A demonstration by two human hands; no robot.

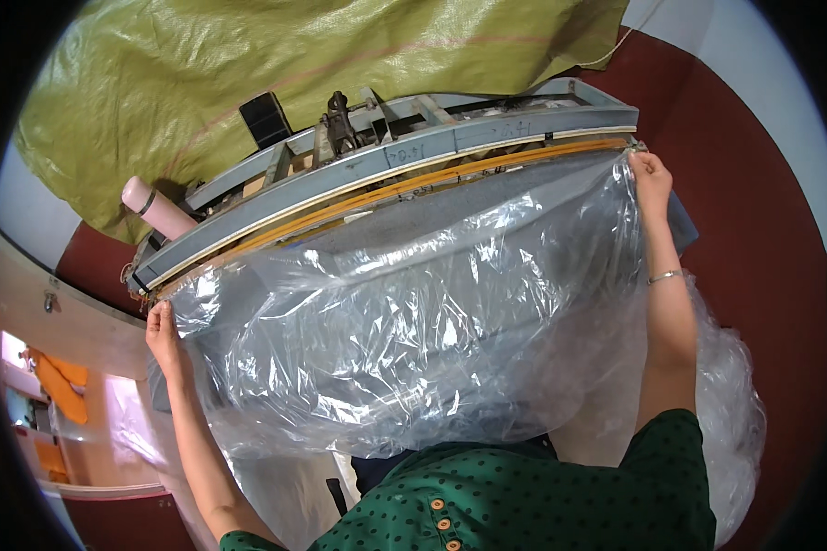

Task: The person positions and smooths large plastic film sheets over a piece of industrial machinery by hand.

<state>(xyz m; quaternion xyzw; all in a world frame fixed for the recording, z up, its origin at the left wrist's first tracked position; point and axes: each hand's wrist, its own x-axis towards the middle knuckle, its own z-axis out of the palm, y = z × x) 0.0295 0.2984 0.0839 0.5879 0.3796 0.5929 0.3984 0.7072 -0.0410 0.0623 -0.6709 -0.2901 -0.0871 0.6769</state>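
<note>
A wide sheet of clear plastic film (413, 321) stretches between my two hands, wrinkled and shiny over a grey surface. My left hand (163, 332) pinches its far left corner, close to the left end of a grey metal frame. Farther right, my right hand (650, 176) grips the far right corner beside the frame's right end, fingers closed. Just beyond the film's far edge runs an orange strip (432, 184) along the long metal bar (377, 158) of the frame. The film's near part hangs down toward my body.
Behind the bar are a dark clamp-like metal part (340, 124), a black phone (266, 120) and a pink bottle (158, 208). A yellow-green woven sheet (322, 55) covers the background. More clear film (726, 404) is bunched at the right. A doorway (73, 404) shows at the left.
</note>
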